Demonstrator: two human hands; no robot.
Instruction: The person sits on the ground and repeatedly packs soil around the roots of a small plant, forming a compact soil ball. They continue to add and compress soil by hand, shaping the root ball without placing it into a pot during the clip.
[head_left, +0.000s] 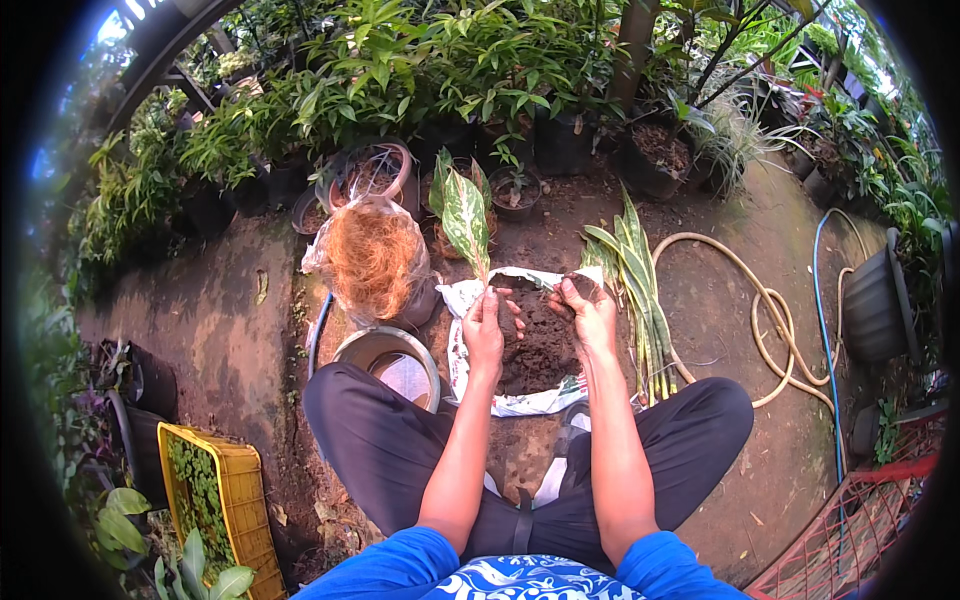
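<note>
Between the thumb and fingers of my left hand (486, 322) is the stalk of a variegated leaf (465, 217), which stands upright above it. My right hand (589, 311) is closed on a small dark clump, perhaps soil, over the back right of an opened white plastic sack (459, 352). Dark soil (536, 345) fills the sack, below and between both hands. Long snake plant leaves (641, 292) lie just right of the sack. To its left are a clear bag of brown coconut fibre (371, 259) and a bucket (431, 375) with liquid in it.
Potted plants (517, 187) line the back. A coiled beige hose (772, 300) and a blue hose (821, 315) lie at the right, near a large dark pot (874, 300) and a red wire rack (847, 525). A yellow crate (244, 502) stands at the lower left.
</note>
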